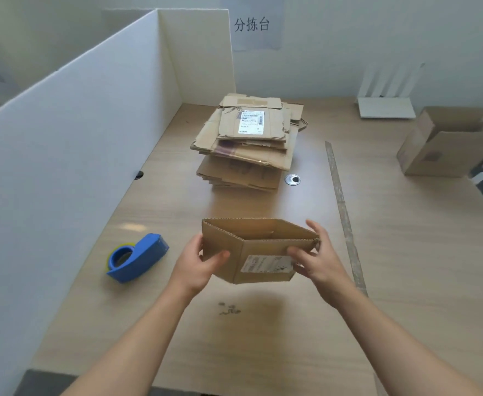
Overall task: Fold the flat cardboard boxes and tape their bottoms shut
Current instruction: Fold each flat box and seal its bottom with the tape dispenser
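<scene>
A pile of flat boxes (248, 141) sits near the back edge of the tabletop (406, 252). The tape holder (137, 258) lies by the left edge. An open box (446, 144) stands at the right edge.

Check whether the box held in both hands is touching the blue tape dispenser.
Apart. The head view shows bare tabletop between the box held by the left hand and right hand, and the tape dispenser at its left.
</scene>
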The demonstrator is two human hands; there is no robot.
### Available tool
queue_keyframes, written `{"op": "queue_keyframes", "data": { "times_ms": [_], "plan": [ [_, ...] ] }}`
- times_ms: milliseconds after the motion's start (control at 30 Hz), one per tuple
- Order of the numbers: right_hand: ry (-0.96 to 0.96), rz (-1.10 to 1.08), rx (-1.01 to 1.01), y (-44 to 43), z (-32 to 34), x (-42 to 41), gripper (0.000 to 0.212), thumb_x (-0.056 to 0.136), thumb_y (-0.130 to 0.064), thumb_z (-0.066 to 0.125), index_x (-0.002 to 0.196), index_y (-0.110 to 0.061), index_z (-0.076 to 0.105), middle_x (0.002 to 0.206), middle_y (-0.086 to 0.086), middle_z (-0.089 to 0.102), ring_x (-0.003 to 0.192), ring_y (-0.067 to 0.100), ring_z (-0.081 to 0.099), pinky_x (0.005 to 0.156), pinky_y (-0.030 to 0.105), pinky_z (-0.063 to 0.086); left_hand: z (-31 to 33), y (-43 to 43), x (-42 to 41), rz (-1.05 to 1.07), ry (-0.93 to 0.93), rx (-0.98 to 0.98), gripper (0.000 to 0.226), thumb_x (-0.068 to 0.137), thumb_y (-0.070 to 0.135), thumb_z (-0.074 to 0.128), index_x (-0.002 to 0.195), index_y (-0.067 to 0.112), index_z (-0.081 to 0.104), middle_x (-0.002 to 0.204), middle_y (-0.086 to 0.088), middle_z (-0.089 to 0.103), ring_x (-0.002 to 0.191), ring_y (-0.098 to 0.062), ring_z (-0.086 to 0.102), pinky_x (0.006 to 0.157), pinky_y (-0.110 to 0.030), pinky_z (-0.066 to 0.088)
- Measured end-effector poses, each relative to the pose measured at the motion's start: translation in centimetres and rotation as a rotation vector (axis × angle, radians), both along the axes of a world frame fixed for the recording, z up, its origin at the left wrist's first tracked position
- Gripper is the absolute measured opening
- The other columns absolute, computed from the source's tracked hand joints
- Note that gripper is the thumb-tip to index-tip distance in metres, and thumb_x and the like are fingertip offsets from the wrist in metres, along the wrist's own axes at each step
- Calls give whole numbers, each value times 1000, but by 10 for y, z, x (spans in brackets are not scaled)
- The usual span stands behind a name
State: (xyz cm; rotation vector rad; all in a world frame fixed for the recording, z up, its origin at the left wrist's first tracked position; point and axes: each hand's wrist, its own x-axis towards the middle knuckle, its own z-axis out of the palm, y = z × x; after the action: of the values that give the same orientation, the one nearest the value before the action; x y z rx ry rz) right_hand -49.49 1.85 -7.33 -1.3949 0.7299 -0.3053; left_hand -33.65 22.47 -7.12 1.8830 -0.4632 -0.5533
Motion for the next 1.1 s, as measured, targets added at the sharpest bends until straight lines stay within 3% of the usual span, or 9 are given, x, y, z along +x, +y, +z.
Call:
{"op": "queue_keyframes", "data": {
  "times_ms": [100, 200, 300, 400, 500, 567, 767, 933, 1100],
  "plan": [
    [-44, -19, -56, 19, -8, 0, 89, 82, -27, 79, 147, -50, 22, 126, -16, 55, 119, 3, 56, 106, 34, 43, -7, 9, -6, -35, -51, 115, 49, 64, 61, 66, 110, 46, 59, 118, 16, 57, 115, 10, 45, 91, -29, 38],
    [-80, -6, -59, 30, -14, -1, 93, 88, -21, 74, 152, -48, 11, 124, -36, 44, 119, -16, 43, 106, 25, 35, -9, 16, -9, -77, -25, 143, 53, 64, 60, 64, 116, 53, 53, 124, 20, 54, 120, 10, 43, 97, -30, 37],
    [-93, 27, -162, 37, -18, -2, 81, 90, -14, 71, 145, -50, 22, 123, -40, 46, 112, -25, 46, 93, 5, 38, -11, 22, -14, -129, -18, 126, 80, 75, 50, 69, 146, 46, 33, 140, 23, 49, 128, 4, 45, 101, -26, 39],
    [-46, 83, -303, 47, -29, -1, 64, 91, -13, 70, 134, -50, 41, 133, -25, 54, 119, -14, 49, 96, 8, 41, -17, 29, -19, -66, 39, 52, 101, 74, 53, 72, 156, 38, 15, 150, 20, 37, 136, 1, 37, 105, -22, 39],
    [-9, 143, -364, 53, -40, -1, 58, 91, -22, 71, 137, -49, 47, 137, -24, 53, 125, 2, 51, 102, 30, 45, -19, 30, -26, -19, 14, -24, 88, 86, 33, 75, 155, 32, 20, 143, 29, 38, 134, 2, 38, 90, -1, 39],
    [1, 165, -431, 54, -41, -1, 55, 91, -24, 71, 136, -47, 50, 134, -25, 51, 121, 1, 50, 97, 30, 46, -20, 33, -27, 15, 43, -109, 71, 86, 24, 76, 144, 33, 36, 131, 36, 46, 130, 4, 44, 91, -5, 44],
    [74, 259, -509, 48, -41, 6, 23, 90, -39, 69, 109, -48, 60, 127, -12, 43, 114, -12, 45, 87, 22, 45, -36, 53, -13, -221, -117, 104, 93, 66, 62, 75, 147, 35, 37, 149, 32, 20, 136, 17, 25, 108, -19, 38],
    [85, 218, -446, 45, -41, 16, 6, 94, -28, 66, 94, -34, 69, 117, -14, 44, 110, -12, 46, 89, 21, 41, -41, 45, -3, -182, -76, 128, 54, 90, 36, 69, 140, 25, 52, 136, 23, 33, 132, -16, 47, 103, -26, 46],
    [87, 64, -480, 52, -45, 23, 55, 92, -26, 68, 138, -43, 44, 113, -14, 47, 106, -2, 50, 83, 12, 41, -38, 33, -1, -27, -215, 113, 76, 88, 28, 73, 151, 36, 31, 128, 16, 43, 114, -6, 55, 81, -16, 51]
  ]
}}
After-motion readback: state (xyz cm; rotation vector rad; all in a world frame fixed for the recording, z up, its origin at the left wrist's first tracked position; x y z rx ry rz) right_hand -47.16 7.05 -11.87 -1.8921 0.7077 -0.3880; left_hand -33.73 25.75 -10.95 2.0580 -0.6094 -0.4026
